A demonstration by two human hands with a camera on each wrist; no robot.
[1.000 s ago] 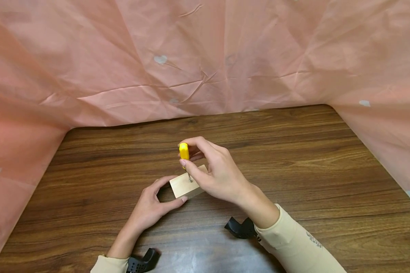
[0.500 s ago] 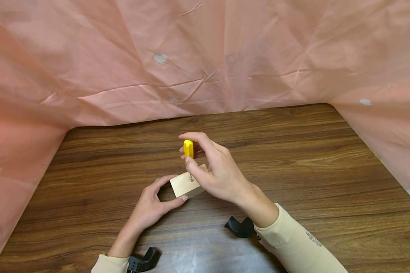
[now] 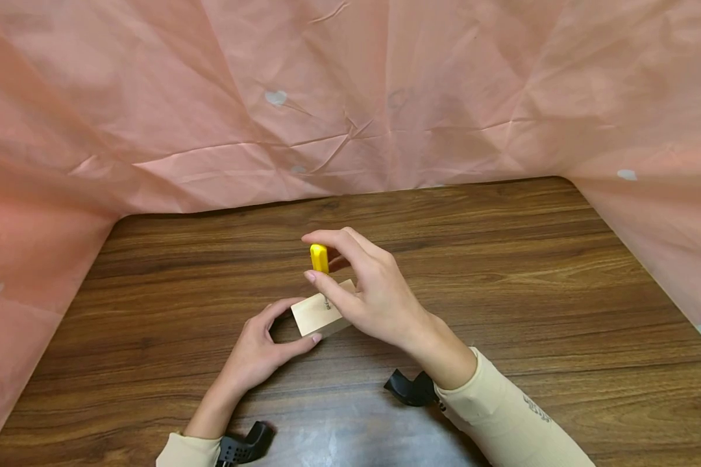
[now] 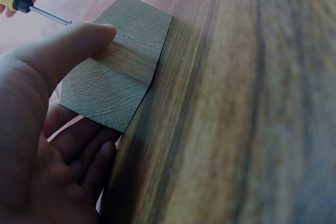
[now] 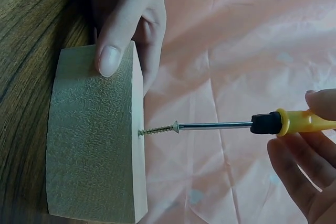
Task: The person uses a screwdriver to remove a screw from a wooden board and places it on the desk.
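A pale wooden block (image 3: 309, 316) lies on the table, gripped at its left end by my left hand (image 3: 257, 353), with the thumb on the near side and fingers on the far side. From the block's upper face a partly sunk screw (image 5: 157, 129) sticks out, its thread still showing. A screwdriver (image 5: 215, 126) with a yellow handle and black collar meets the screw head, roughly in line with it. My right hand (image 3: 380, 298) holds the handle between thumb and fingers. In the left wrist view, the left thumb hides part of the block.
The brown wood-grain table (image 3: 473, 259) spreads around the hands. A pink cloth (image 3: 350, 84) hangs along its back and sides. Black curved pieces (image 3: 409, 389) sit at both wrists, near the beige sleeves.
The yellow handle swayed right, then slightly back left, as the right fingers shifted around it. Block and left hand have stayed in place.
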